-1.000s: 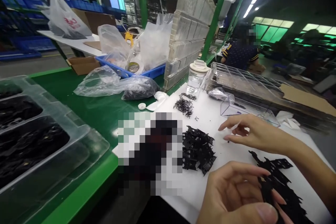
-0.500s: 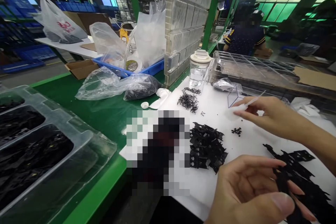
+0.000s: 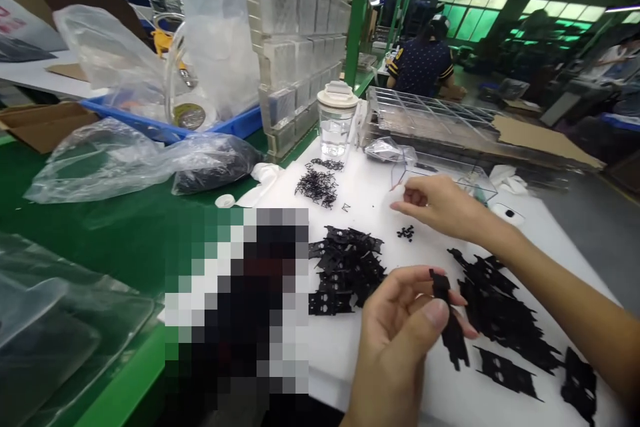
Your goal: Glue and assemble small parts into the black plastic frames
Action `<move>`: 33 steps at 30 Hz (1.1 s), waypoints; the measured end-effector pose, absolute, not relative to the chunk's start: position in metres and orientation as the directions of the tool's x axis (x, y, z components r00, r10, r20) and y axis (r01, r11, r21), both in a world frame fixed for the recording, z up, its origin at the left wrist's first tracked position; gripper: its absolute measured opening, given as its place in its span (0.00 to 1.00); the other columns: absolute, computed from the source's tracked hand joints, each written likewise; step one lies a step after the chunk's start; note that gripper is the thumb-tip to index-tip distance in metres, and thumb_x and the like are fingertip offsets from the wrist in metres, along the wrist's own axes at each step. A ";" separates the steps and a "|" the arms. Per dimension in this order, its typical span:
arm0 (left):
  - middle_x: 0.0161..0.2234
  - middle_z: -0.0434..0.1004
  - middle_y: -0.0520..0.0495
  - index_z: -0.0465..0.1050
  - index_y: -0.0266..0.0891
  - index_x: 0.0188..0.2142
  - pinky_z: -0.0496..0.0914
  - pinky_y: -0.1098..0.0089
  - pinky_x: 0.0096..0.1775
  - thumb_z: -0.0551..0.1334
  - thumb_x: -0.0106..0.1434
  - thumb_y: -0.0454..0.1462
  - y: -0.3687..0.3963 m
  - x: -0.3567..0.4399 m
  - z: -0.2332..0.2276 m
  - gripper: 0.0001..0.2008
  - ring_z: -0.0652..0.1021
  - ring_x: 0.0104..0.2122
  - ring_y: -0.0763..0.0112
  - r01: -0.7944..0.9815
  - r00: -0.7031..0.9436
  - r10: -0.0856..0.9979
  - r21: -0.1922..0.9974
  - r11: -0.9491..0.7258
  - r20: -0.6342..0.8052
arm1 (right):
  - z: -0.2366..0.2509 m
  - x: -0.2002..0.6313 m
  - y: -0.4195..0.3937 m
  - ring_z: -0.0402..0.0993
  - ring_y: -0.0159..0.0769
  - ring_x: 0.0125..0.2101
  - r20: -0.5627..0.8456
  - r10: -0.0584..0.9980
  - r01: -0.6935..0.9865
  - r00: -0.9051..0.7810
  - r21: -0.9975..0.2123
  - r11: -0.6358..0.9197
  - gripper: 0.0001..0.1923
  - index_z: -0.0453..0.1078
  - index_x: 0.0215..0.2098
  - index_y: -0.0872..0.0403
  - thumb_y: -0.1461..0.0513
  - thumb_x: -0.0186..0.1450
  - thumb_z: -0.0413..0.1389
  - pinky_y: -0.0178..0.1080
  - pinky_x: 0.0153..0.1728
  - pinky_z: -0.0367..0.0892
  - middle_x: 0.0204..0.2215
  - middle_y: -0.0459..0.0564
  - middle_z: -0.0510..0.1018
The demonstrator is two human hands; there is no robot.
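Note:
My left hand (image 3: pixel 400 340) pinches a narrow black plastic part (image 3: pixel 454 337) upright between thumb and fingers. Farther up the white surface, my right hand (image 3: pixel 433 207) has its fingers closed on a slender white tool (image 3: pixel 397 195); only a blurred bit of it shows against the white top. Just below those fingertips lies a small cluster of tiny black pieces (image 3: pixel 406 233). To the left is a heap of flat black plastic parts with holes (image 3: pixel 350 263). More such black parts (image 3: pixel 500 313) spread beneath my right forearm, with two lying apart nearer to me.
A pile of thin black pieces (image 3: pixel 317 187) lies before a lidded clear cup (image 3: pixel 337 120). Behind stand a clear divided tray (image 3: pixel 430 113) and a wall of clear boxes (image 3: pixel 300 47). Plastic bags and a blue tray (image 3: pixel 230 127) occupy the left. A person (image 3: pixel 423 63) sits beyond.
The view has swung right. My left hand has turned its black part upright, more in sight. My right hand has tilted, so the white tool's long thin tip no longer shows.

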State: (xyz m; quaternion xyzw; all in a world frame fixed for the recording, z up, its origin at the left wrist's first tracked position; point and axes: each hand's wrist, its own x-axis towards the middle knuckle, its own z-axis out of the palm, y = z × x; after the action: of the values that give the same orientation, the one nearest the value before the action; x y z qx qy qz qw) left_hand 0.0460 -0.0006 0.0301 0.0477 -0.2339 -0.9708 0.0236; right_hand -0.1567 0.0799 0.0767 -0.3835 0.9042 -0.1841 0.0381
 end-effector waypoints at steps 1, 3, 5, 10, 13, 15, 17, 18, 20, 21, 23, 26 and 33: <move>0.35 0.82 0.47 0.81 0.37 0.43 0.72 0.73 0.37 0.75 0.60 0.39 -0.001 0.047 0.031 0.13 0.81 0.30 0.74 0.003 -0.995 -0.050 0.461 -0.887 -0.090 | 0.078 -0.156 0.080 0.72 0.37 0.27 0.058 -0.704 -0.671 -0.708 -0.366 0.645 0.16 0.65 0.26 0.51 0.53 0.68 0.58 0.38 0.29 0.64 0.25 0.47 0.77; 0.35 0.82 0.46 0.81 0.36 0.43 0.72 0.72 0.37 0.74 0.60 0.39 -0.002 0.047 0.034 0.14 0.80 0.29 0.73 -0.036 -0.995 -0.012 0.477 -0.878 -0.097 | 0.080 -0.155 0.080 0.74 0.37 0.27 0.025 -0.697 -0.654 -0.717 -0.370 0.660 0.15 0.66 0.26 0.51 0.55 0.67 0.59 0.37 0.29 0.65 0.25 0.47 0.78; 0.35 0.82 0.46 0.80 0.36 0.43 0.72 0.71 0.38 0.74 0.60 0.39 -0.003 0.047 0.035 0.13 0.80 0.29 0.72 -0.054 -0.995 0.006 0.491 -0.870 -0.099 | 0.083 -0.156 0.083 0.77 0.37 0.29 -0.009 -0.687 -0.635 -0.727 -0.371 0.677 0.11 0.71 0.30 0.53 0.55 0.67 0.60 0.38 0.31 0.67 0.28 0.49 0.81; 0.35 0.81 0.46 0.80 0.35 0.43 0.72 0.72 0.37 0.73 0.61 0.38 -0.003 0.047 0.035 0.12 0.79 0.30 0.72 -0.051 -0.995 -0.001 0.503 -0.863 -0.103 | 0.099 -0.158 0.097 0.80 0.41 0.29 -0.109 -0.648 -0.583 -0.754 -0.344 0.736 0.10 0.79 0.37 0.53 0.55 0.65 0.63 0.37 0.29 0.68 0.28 0.50 0.83; 0.35 0.82 0.45 0.80 0.35 0.43 0.71 0.72 0.37 0.73 0.61 0.37 -0.003 0.046 0.035 0.12 0.79 0.30 0.72 -0.048 -0.995 -0.004 0.501 -0.864 -0.102 | 0.106 -0.151 0.099 0.76 0.36 0.23 -0.188 -0.681 -0.603 -0.707 -0.343 0.720 0.06 0.81 0.33 0.51 0.58 0.65 0.62 0.35 0.23 0.65 0.21 0.45 0.80; 0.35 0.82 0.45 0.80 0.35 0.42 0.71 0.73 0.36 0.73 0.61 0.37 -0.003 0.046 0.036 0.12 0.79 0.30 0.72 -0.050 -0.995 -0.001 0.498 -0.866 -0.102 | 0.107 -0.145 0.096 0.76 0.34 0.22 -0.209 -0.712 -0.631 -0.670 -0.345 0.695 0.06 0.82 0.36 0.49 0.59 0.65 0.61 0.34 0.24 0.65 0.22 0.44 0.80; 0.35 0.81 0.45 0.80 0.34 0.42 0.71 0.73 0.36 0.72 0.61 0.37 -0.003 0.046 0.036 0.11 0.79 0.29 0.72 -0.054 -0.995 0.003 0.491 -0.869 -0.104 | 0.103 -0.141 0.091 0.76 0.33 0.23 -0.208 -0.736 -0.660 -0.644 -0.336 0.672 0.07 0.82 0.38 0.49 0.60 0.65 0.61 0.34 0.26 0.65 0.24 0.44 0.81; 0.35 0.81 0.45 0.80 0.34 0.42 0.71 0.73 0.36 0.72 0.62 0.37 -0.003 0.046 0.036 0.11 0.79 0.29 0.72 -0.055 -0.994 0.004 0.489 -0.870 -0.106 | 0.100 -0.140 0.088 0.76 0.33 0.24 -0.204 -0.745 -0.672 -0.635 -0.329 0.663 0.08 0.82 0.38 0.50 0.61 0.65 0.60 0.34 0.27 0.65 0.26 0.45 0.82; 0.35 0.81 0.45 0.80 0.34 0.43 0.71 0.73 0.36 0.72 0.62 0.37 -0.003 0.046 0.036 0.11 0.79 0.30 0.72 -0.053 -0.994 0.000 0.488 -0.871 -0.110 | 0.094 -0.139 0.085 0.76 0.32 0.25 -0.192 -0.757 -0.693 -0.624 -0.312 0.650 0.08 0.82 0.37 0.50 0.63 0.64 0.59 0.35 0.29 0.65 0.28 0.45 0.82; 0.35 0.82 0.44 0.80 0.34 0.43 0.71 0.73 0.36 0.72 0.62 0.37 -0.003 0.046 0.035 0.11 0.80 0.30 0.72 -0.049 -0.994 -0.003 0.487 -0.872 -0.106 | 0.091 -0.139 0.083 0.76 0.32 0.25 -0.184 -0.762 -0.701 -0.621 -0.304 0.645 0.08 0.82 0.37 0.50 0.64 0.64 0.59 0.35 0.30 0.65 0.29 0.46 0.82; 0.35 0.82 0.44 0.80 0.34 0.42 0.71 0.73 0.36 0.73 0.61 0.37 -0.001 0.046 0.032 0.12 0.80 0.29 0.72 -0.031 -0.996 -0.014 0.478 -0.878 -0.089 | 0.086 -0.138 0.082 0.76 0.34 0.28 -0.166 -0.771 -0.719 -0.614 -0.285 0.634 0.09 0.82 0.35 0.50 0.66 0.63 0.58 0.35 0.32 0.64 0.29 0.46 0.82; 0.33 0.82 0.44 0.80 0.33 0.41 0.71 0.72 0.35 0.75 0.58 0.38 0.003 0.045 0.030 0.14 0.80 0.27 0.71 -0.021 -0.997 -0.017 0.464 -0.885 -0.077 | 0.080 -0.139 0.082 0.75 0.37 0.29 -0.145 -0.784 -0.744 -0.604 -0.249 0.620 0.09 0.81 0.33 0.50 0.65 0.63 0.58 0.37 0.32 0.63 0.27 0.47 0.81; 0.32 0.81 0.44 0.77 0.33 0.38 0.72 0.69 0.35 0.76 0.51 0.39 0.002 0.044 0.034 0.18 0.79 0.24 0.71 -0.031 -0.990 -0.036 0.455 -0.890 -0.139 | 0.075 -0.140 0.088 0.75 0.39 0.27 -0.091 -0.804 -0.774 -0.587 -0.228 0.591 0.08 0.77 0.32 0.50 0.61 0.64 0.56 0.40 0.29 0.64 0.25 0.47 0.79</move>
State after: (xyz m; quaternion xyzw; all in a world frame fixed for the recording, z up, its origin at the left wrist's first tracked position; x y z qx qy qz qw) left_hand 0.0443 0.0024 0.0341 0.0719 -0.2344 -0.9695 0.0014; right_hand -0.1401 0.0879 0.0747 -0.4448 0.8871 -0.0820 0.0923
